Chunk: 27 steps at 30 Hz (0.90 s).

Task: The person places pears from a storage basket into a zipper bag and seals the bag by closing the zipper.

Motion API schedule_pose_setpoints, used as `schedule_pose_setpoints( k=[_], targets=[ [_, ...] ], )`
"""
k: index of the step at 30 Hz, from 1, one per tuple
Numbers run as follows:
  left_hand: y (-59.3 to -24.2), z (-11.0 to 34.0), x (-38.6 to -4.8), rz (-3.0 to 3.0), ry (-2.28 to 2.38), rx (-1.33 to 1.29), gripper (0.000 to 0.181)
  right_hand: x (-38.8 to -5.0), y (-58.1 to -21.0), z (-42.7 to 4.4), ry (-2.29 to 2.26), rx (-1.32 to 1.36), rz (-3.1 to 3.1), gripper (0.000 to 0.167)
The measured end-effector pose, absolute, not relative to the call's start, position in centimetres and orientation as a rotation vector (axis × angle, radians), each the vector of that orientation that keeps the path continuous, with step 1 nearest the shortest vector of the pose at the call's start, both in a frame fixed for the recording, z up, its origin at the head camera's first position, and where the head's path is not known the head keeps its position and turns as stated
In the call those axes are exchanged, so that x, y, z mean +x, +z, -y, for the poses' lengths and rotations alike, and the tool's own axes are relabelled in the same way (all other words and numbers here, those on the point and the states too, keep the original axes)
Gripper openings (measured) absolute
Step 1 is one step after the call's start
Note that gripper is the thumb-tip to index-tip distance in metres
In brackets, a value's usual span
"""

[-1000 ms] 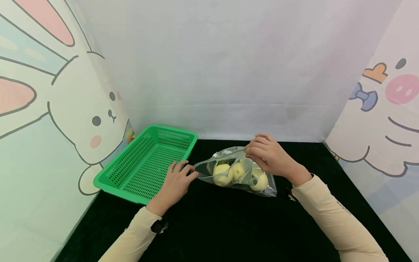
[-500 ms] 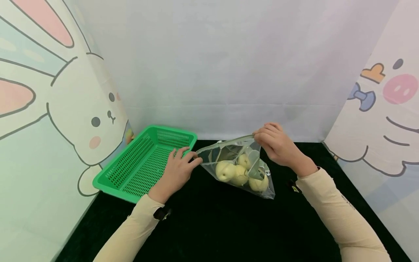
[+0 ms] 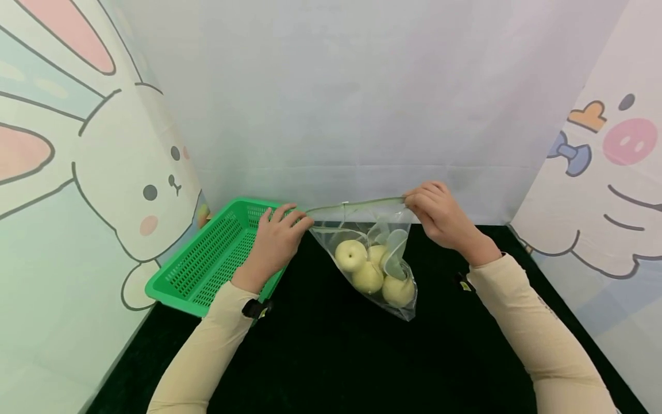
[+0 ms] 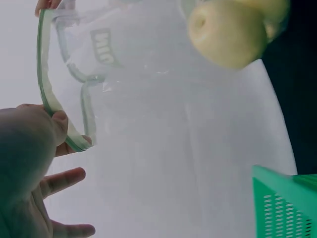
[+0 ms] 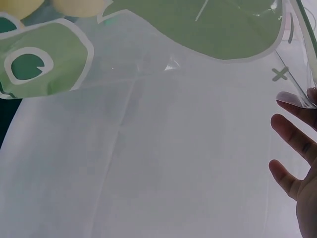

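A clear zip bag (image 3: 331,236) with a green-edged mouth hangs between both hands, with several pale yellow, round fruits (image 3: 368,277), perhaps pears, in its lower part. The left hand (image 3: 276,241) pinches the mouth's left corner between thumb and index finger, its other fingers spread, as the left wrist view shows. At the opposite corner the right hand (image 3: 439,215) pinches the rim. Green printed shapes (image 5: 49,59) on the bag fill the top of the right wrist view. The bag's mouth gapes slightly on the left side.
A green perforated plastic basket (image 3: 176,296) stands on the left, partly behind the left hand and forearm. Black cloth (image 3: 331,356) covers the table. A white curtain (image 3: 351,103) hangs at the back, with cartoon-printed panels (image 3: 124,190) at both sides.
Both hands have risen and lifted the bag's mouth. The bag now hangs more upright, and the fruits have slid together toward its bottom corner.
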<state>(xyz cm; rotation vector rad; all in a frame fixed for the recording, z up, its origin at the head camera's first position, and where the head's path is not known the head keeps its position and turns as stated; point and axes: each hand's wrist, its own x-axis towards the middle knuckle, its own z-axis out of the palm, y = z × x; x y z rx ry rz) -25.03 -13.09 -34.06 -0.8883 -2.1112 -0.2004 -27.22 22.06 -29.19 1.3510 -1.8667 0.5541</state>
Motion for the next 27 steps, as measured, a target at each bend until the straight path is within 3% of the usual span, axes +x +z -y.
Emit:
schedule_pose_setpoints(
  k=[10,27],
  targets=[
    [-31.5,12.8,-26.2,2.051,-0.228,-0.848,0.01,-28.4,-28.3,-21.7,0.523,1.304,1.872,0.038],
    [-28.5,12.3,-26.9,2.022,-0.295,-0.818,0.012,-29.3,-27.7,-20.8,0.454,1.268,1.841,0.036]
  ],
)
